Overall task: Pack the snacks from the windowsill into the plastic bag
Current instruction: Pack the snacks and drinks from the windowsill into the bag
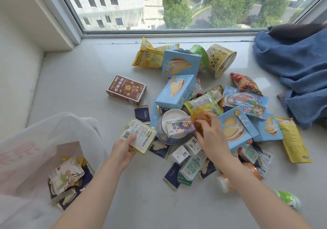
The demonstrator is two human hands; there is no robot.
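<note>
A heap of snacks (203, 108) covers the middle of the white windowsill (85, 80): light blue biscuit boxes, yellow bags, small cartons and dark blue sachets. My left hand (123, 149) holds a pale yellow packet (139, 134) with a barcode, just left of the heap. My right hand (210, 136) grips an orange wrapped snack (200, 119) above a round white tub (172, 127). The translucent white plastic bag (35, 149) lies open at the lower left with several packets inside.
A brown box (126, 89) stands apart left of the heap. Blue cloth (297, 72) is bunched at the right end of the sill. The window frame (159, 33) runs along the back. A wall corner closes the left side.
</note>
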